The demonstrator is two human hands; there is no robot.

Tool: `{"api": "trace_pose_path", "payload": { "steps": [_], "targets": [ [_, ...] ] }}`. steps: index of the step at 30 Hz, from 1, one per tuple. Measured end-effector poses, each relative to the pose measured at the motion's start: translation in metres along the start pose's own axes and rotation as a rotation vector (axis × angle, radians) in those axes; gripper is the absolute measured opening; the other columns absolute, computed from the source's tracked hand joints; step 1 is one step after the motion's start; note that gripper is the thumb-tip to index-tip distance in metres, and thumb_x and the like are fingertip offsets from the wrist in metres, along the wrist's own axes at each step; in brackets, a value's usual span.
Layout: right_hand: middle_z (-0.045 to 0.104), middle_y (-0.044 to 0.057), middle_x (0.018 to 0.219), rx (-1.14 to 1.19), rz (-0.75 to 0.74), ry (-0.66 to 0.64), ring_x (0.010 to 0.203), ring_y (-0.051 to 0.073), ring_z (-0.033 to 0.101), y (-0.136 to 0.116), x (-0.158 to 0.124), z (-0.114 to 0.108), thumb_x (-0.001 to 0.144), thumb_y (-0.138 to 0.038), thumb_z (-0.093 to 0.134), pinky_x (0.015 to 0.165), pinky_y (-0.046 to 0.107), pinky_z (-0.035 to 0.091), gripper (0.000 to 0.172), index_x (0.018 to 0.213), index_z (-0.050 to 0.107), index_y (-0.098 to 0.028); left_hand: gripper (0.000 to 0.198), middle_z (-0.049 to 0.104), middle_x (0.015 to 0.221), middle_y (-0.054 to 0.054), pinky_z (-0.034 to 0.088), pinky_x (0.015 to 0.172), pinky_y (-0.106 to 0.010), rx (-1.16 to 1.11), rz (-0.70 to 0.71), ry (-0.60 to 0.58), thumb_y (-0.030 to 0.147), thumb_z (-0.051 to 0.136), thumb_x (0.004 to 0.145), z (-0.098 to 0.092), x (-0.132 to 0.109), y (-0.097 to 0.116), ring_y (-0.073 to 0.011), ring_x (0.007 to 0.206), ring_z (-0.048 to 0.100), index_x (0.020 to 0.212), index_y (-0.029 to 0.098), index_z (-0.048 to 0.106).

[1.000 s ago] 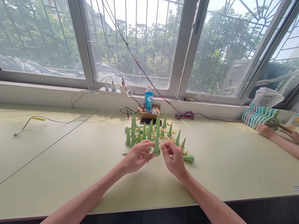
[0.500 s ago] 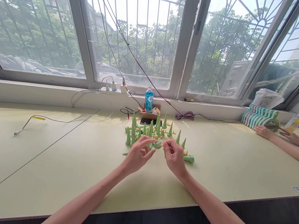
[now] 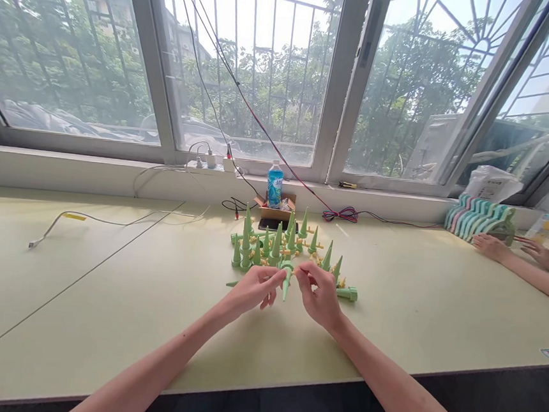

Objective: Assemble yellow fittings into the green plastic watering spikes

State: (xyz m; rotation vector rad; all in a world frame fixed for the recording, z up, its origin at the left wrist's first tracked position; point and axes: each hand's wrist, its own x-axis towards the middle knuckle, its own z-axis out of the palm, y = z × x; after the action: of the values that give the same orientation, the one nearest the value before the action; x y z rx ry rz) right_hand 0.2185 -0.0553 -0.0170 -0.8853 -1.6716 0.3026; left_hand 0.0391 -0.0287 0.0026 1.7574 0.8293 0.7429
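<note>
A green plant watering spike (image 3: 286, 284) is held over the table with its tip pointing down towards me. My left hand (image 3: 254, 287) pinches it from the left between thumb and fingers. From the right, the fingertips of my right hand (image 3: 319, 290) are closed on a small yellow valve piece (image 3: 294, 272) at the spike's side; the fingers partly hide it. Just beyond my hands stand several more green spikes (image 3: 246, 239), many upright on their wide ends, with yellow valve pieces (image 3: 318, 246) among them. One green spike (image 3: 346, 294) lies on its side by my right hand.
Behind the spikes are a dark phone (image 3: 277, 225) and an open cardboard box (image 3: 274, 213) with a blue bottle (image 3: 274, 185). A coiled cable (image 3: 340, 213) lies near the sill. At right, another person's hands (image 3: 491, 245) touch a row of pastel hangers (image 3: 478, 219).
The held spike has turned so that its tip now points down towards me. My left thumb and fingers have closed on it, while my right hand stays at the yellow piece.
</note>
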Motion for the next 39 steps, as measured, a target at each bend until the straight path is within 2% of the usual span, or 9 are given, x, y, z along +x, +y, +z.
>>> {"api": "trace_pose_path", "payload": {
  "steps": [5,12,16,19,25,29,32,35,39],
  "targets": [
    [0.046,-0.002,0.063,0.008,-0.004,0.012,0.053,0.011,0.036,0.001,0.0,0.0,0.096,-0.028,0.045,0.049,0.022,0.036,0.022,0.077,0.052,-0.02,0.036,0.051,0.05,0.004,0.036,0.045,-0.02,0.027,0.035,0.012,0.052,0.059,0.084,-0.001,-0.002,0.001,-0.0092,0.044,0.047,0.078,0.016,0.059],
    [0.038,-0.003,0.062,0.025,0.026,-0.002,0.05,0.011,0.028,0.003,0.0,0.001,0.097,-0.027,0.043,0.046,0.022,0.029,0.022,0.076,0.048,-0.021,0.028,0.046,0.056,0.006,0.033,0.041,-0.018,0.027,0.088,0.093,0.04,0.071,0.077,0.001,-0.004,0.009,-0.0077,0.047,0.043,0.086,0.017,0.059],
    [0.036,-0.004,0.06,0.048,0.042,-0.007,0.05,0.01,0.027,0.003,0.0,0.001,0.097,-0.028,0.043,0.046,0.022,0.029,0.023,0.076,0.048,-0.021,0.029,0.053,0.072,0.001,0.037,0.044,-0.02,0.037,0.118,0.141,0.036,0.073,0.075,0.002,-0.002,0.007,-0.0078,0.052,0.045,0.092,0.016,0.061],
    [0.036,-0.004,0.06,0.06,0.044,-0.01,0.05,0.01,0.027,0.003,0.0,0.001,0.097,-0.028,0.043,0.046,0.021,0.03,0.023,0.076,0.049,-0.02,0.029,0.052,0.086,-0.002,0.042,0.047,-0.022,0.082,0.192,0.183,0.038,0.072,0.076,0.002,0.001,-0.001,-0.0081,0.057,0.046,0.095,0.017,0.063],
    [0.039,-0.004,0.06,0.031,0.054,0.011,0.049,0.01,0.029,0.002,-0.001,0.002,0.096,-0.028,0.046,0.046,0.021,0.031,0.023,0.075,0.051,-0.02,0.03,0.053,0.09,-0.002,0.046,0.051,-0.024,0.26,0.264,0.237,0.039,0.069,0.08,0.004,0.004,-0.009,-0.0087,0.058,0.046,0.1,0.019,0.06],
    [0.04,-0.003,0.061,0.014,0.048,0.066,0.051,0.01,0.032,0.002,-0.001,0.001,0.096,-0.029,0.045,0.046,0.021,0.034,0.023,0.076,0.052,-0.02,0.027,0.057,0.092,-0.002,0.044,0.05,-0.023,0.218,0.221,0.205,0.037,0.067,0.082,0.005,0.0,-0.001,-0.007,0.054,0.045,0.1,0.019,0.057],
    [0.043,-0.002,0.062,-0.012,0.026,0.109,0.052,0.011,0.033,0.002,-0.001,0.0,0.097,-0.029,0.045,0.047,0.021,0.035,0.023,0.077,0.052,-0.02,0.024,0.055,0.075,0.0,0.042,0.049,-0.021,0.133,0.161,0.142,0.041,0.064,0.085,0.003,-0.002,0.004,-0.0083,0.054,0.048,0.089,0.017,0.06],
    [0.045,-0.002,0.063,-0.044,-0.012,0.112,0.053,0.011,0.034,0.002,-0.001,0.0,0.097,-0.027,0.044,0.049,0.021,0.036,0.023,0.077,0.052,-0.02,0.041,0.051,0.061,0.001,0.037,0.045,-0.021,-0.016,0.062,0.104,0.052,0.054,0.089,0.001,-0.001,0.006,-0.0093,0.048,0.048,0.077,0.014,0.063],
    [0.048,-0.001,0.063,-0.057,-0.08,0.045,0.053,0.011,0.036,0.001,-0.002,0.0,0.097,-0.024,0.044,0.05,0.022,0.034,0.023,0.076,0.052,-0.02,0.065,0.055,0.06,-0.004,0.035,0.042,-0.023,-0.229,-0.084,0.025,0.065,0.039,0.09,0.0,0.003,0.005,-0.0104,0.044,0.048,0.068,0.01,0.066]
  ]
}}
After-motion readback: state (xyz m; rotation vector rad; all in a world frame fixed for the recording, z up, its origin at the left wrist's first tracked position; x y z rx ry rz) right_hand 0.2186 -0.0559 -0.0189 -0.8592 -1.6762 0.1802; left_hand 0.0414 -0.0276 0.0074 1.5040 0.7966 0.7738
